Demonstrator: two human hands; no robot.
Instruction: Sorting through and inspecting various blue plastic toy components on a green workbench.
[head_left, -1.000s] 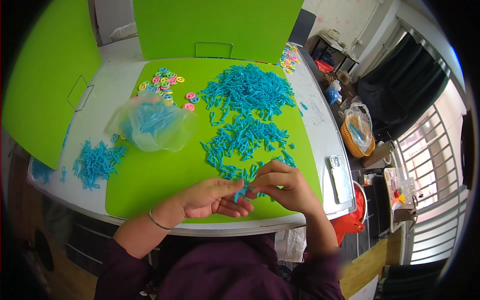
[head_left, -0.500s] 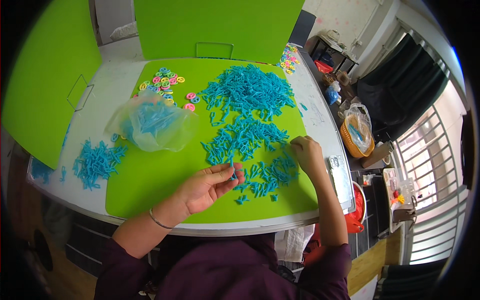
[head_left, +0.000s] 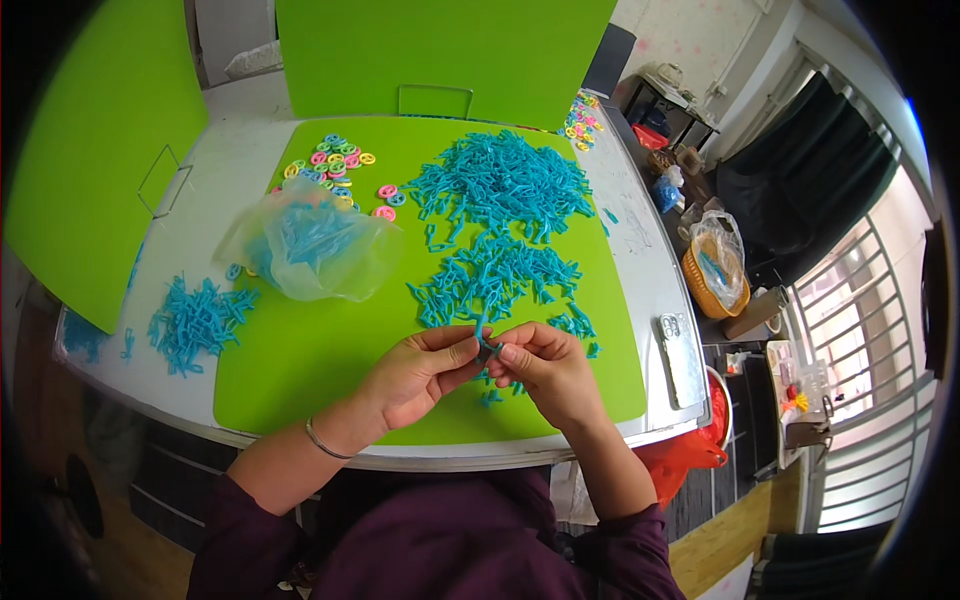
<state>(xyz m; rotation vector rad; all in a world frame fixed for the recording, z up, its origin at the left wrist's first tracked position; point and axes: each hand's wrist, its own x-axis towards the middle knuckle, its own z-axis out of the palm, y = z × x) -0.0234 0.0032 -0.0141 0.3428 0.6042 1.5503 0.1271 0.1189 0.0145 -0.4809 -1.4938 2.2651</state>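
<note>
My left hand (head_left: 412, 378) pinches a small teal plastic piece (head_left: 480, 322) between thumb and fingers, with its thin end sticking up. Right against it, my right hand (head_left: 556, 378) is closed in a pinch at the same spot. A bit of teal shows at its fingertips, too small and covered to make out as a separate piece. Both hands hover over the near part of a green mat (head_left: 330, 400). Just beyond them lies a loose pile of teal pieces (head_left: 500, 275), partly covered by my hands, and a bigger teal heap (head_left: 505, 185) is behind it.
Left of the piles sits a clear plastic bag (head_left: 330, 255) of teal pieces. Behind it are colourful rings (head_left: 330, 160). A smaller teal pile (head_left: 200, 325) lies at far left. Green panels (head_left: 440, 50) stand upright behind and left. A phone (head_left: 680, 360) rests on the right edge.
My right hand has come left from the right side of the loose pieces to meet my left hand. The left hand keeps its teal piece and has barely shifted.
</note>
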